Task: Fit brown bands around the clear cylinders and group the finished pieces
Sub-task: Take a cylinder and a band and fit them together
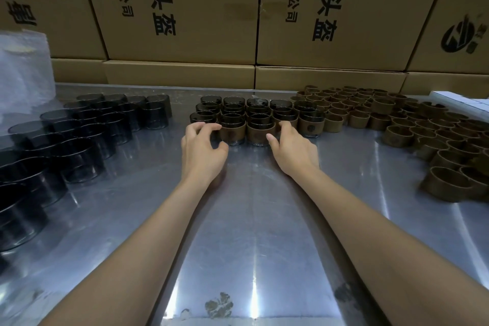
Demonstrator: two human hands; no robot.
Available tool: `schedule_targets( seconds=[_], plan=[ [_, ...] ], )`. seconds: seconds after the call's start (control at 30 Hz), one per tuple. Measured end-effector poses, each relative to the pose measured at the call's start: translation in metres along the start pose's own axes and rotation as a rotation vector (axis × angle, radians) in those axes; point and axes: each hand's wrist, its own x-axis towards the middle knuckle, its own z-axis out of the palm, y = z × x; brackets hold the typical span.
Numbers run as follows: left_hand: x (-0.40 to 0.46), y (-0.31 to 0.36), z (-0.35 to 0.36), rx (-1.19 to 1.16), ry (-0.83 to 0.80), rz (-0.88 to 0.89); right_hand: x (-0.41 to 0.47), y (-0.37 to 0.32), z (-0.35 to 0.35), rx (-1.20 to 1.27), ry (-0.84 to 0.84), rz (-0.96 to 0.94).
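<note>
I bracket the block of brown-banded clear glass cylinders (258, 120) at centre table: left hand (202, 149) and right hand (293, 149), fingers loosely curled, apparently gripping nothing, squaring the finished group.

banded cylinders (258, 118) upright in tight block at centre; bare dark cylinders (87, 130) massed left; loose brown bands (412, 124) heaped right

A shiny metal desk (254, 219) carries three groups: bare dark clear cylinders (79, 135) in rows on the left, a block of banded cylinders (254, 116) at the middle back, and loose brown bands (412, 124) spread across the right, with a clear plastic roll (23, 69) at the far left corner
</note>
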Motion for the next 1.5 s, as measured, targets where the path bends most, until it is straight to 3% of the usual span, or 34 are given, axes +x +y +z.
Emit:
schedule_targets(
  seconds=[0.2,0.33,0.57,0.83,1.07,1.5],
  plan=[
    [0.016,-0.025,-0.023,0.19,0.118,0.004,-0.024,-0.002,-0.01,-0.045,0.048,-0.078],
    [0.034,-0.043,-0.029,0.383,0.018,-0.081,-0.033,0.003,-0.013,-0.091,-0.008,-0.138],
    [0.071,-0.066,-0.026,0.671,-0.06,-0.01,-0.027,0.006,-0.013,-0.043,-0.058,-0.129],
    [0.087,-0.076,-0.023,0.702,-0.069,-0.06,-0.024,0.009,-0.011,-0.006,-0.088,-0.136],
    [0.078,-0.073,-0.022,0.744,0.042,0.075,-0.023,0.008,-0.011,0.018,-0.115,-0.133],
    [0.02,-0.043,-0.035,0.781,-0.079,-0.014,-0.021,0.008,-0.011,0.033,-0.131,-0.119]
  ],
)
